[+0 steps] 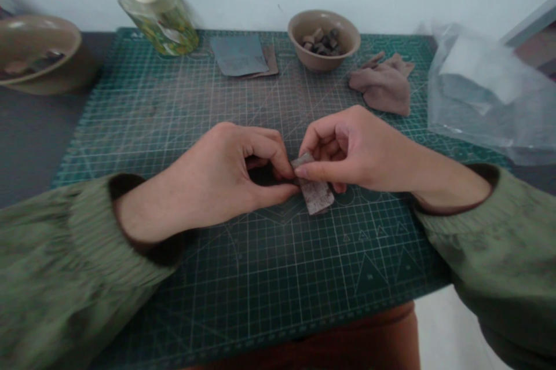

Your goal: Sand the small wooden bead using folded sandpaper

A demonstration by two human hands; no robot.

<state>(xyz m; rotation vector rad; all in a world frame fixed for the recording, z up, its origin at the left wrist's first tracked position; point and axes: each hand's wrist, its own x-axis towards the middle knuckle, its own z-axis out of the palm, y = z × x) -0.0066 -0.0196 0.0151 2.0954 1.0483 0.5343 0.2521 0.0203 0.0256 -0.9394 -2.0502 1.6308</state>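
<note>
Over the green cutting mat point(278, 266), both of my hands meet near the middle. My right hand point(354, 150) pinches a small worn grey-brown strip of sandpaper point(318, 195) between thumb and fingers, and the strip's lower end hangs out below the thumb. Close against its left edge, the thumb and index fingertips of my left hand point(234, 170) are pinched together. Whatever sits between those left fingertips is hidden by the fingers and the strip.
Behind my hands stand a brown bowl of small dark and tan pieces point(324, 60), grey sandpaper sheets point(238, 56), a crumpled brownish cloth point(386, 89) and a glass diffuser bottle point(163, 22). A larger bowl point(47, 80) is at left, a clear plastic bag point(486, 103) at right.
</note>
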